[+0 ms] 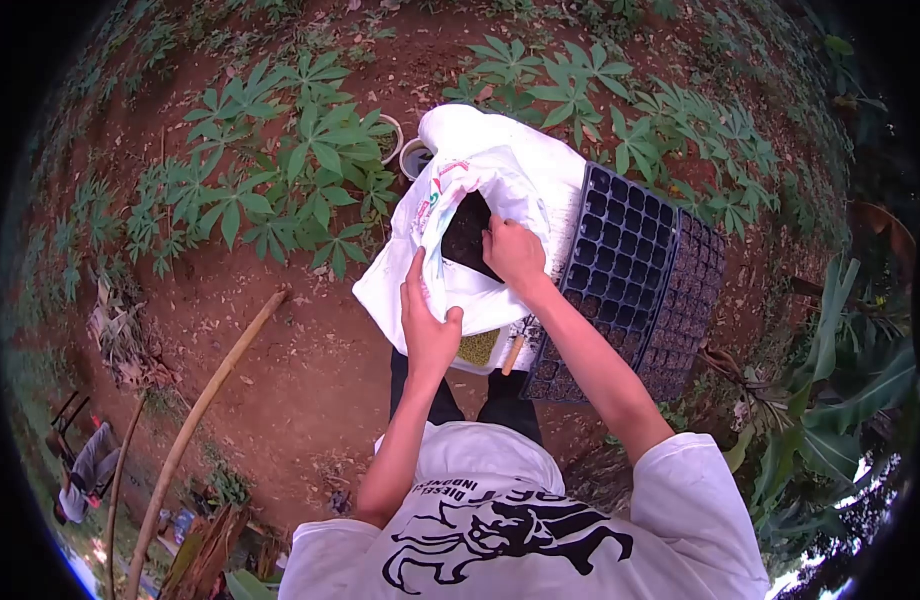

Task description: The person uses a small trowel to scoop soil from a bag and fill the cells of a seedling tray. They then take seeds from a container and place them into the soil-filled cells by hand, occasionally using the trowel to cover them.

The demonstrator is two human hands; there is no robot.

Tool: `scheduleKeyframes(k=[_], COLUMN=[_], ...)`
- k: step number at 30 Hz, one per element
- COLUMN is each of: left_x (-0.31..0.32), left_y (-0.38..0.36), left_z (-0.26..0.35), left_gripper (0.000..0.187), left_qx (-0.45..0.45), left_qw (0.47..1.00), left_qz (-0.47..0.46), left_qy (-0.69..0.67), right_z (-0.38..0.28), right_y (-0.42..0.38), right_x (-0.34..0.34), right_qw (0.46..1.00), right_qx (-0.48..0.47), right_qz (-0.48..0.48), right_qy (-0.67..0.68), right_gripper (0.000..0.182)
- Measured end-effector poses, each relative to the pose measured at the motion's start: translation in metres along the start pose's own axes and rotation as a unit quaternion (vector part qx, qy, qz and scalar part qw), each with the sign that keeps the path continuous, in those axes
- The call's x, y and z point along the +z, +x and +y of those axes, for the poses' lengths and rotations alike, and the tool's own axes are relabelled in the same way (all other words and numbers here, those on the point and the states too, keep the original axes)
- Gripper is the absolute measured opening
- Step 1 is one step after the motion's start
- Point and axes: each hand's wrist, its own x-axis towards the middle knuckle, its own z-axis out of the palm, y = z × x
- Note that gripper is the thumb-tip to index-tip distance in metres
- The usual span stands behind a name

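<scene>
A white plastic sack point(385, 283) with coloured print stands with its mouth spread, and dark soil point(465, 232) shows inside. My left hand point(430, 330) is closed on the near left rim, fingers along the folded plastic and thumb apart. Across the mouth, my right hand point(515, 252) has curled fingers at the right rim; its fingertips are partly hidden. Right of the sack lies a black seedling tray point(620, 235), its upper cells hollow and its lower ones holding soil. Beside it is a second seedling tray point(695, 275) with soil in its cells.
Under the sack and trays is a white cloth-like surface point(565, 165). A container of small greenish grains point(477, 348) and a wooden handle point(514, 355) sit close to my legs. Leafy plants point(320, 140) grow beyond. A long pole point(210, 395) slants at left; another person point(85, 470) is farther off.
</scene>
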Motion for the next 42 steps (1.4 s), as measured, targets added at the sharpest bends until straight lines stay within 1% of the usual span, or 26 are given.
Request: scheduleKeyframes(k=[3, 4, 7, 11, 12, 15, 16, 21, 24, 31, 36, 42], left_x=[0.001, 0.001, -0.004, -0.005, -0.005, -0.001, -0.003, -0.003, -0.009, -0.011, -0.013, -0.01], left_y=[0.005, 0.006, 0.008, 0.014, 0.014, 0.027, 0.031, 0.042, 0.042, 0.041, 0.042, 0.039], left_z=[0.002, 0.001, 0.008, -0.001, -0.002, 0.0, 0.002, -0.003, -0.002, -0.008, -0.003, -0.002], left_gripper=[0.091, 0.092, 0.092, 0.089, 0.088, 0.086, 0.085, 0.082, 0.081, 0.08, 0.078, 0.077], left_qx=[0.015, 0.02, -0.034, -0.029, -0.034, -0.036, -0.039, -0.02, -0.051, -0.059, -0.068, -0.034], left_qw=[1.0, 1.0, 0.998, 0.998, 0.999, 0.999, 0.999, 1.0, 0.998, 0.998, 0.997, 0.999], left_qz=[-0.002, -0.002, -0.034, -0.031, -0.025, -0.012, -0.015, -0.01, -0.026, -0.028, -0.035, -0.036], left_qy=[-0.019, -0.011, -0.035, -0.043, -0.034, -0.011, -0.004, 0.017, 0.0, -0.009, -0.004, 0.004], right_z=[-0.008, -0.013, -0.006, 0.003, 0.004, 0.005, 0.007, 0.007, 0.002, -0.006, -0.001, -0.001], right_y=[-0.005, -0.01, -0.016, -0.012, -0.012, -0.009, -0.008, -0.007, -0.006, -0.009, -0.013, -0.014], right_x=[-0.013, -0.022, -0.022, -0.044, -0.048, -0.055, -0.055, -0.054, -0.053, -0.053, -0.047, -0.056], right_qw=[0.994, 0.99, 0.983, 0.964, 0.968, 0.971, 0.973, 0.974, 0.973, 0.968, 0.972, 0.968], right_qx=[0.02, 0.043, 0.035, 0.079, 0.077, 0.065, 0.058, 0.049, 0.05, 0.05, 0.042, 0.065], right_qz=[-0.082, -0.112, -0.124, -0.125, -0.105, -0.122, -0.084, -0.09, -0.089, -0.092, -0.067, -0.071], right_qy=[0.063, 0.079, 0.133, 0.22, 0.215, 0.194, 0.205, 0.204, 0.206, 0.229, 0.223, 0.231], right_gripper=[0.021, 0.024, 0.026, 0.027, 0.028, 0.029, 0.03, 0.03, 0.03, 0.033, 0.033, 0.032])
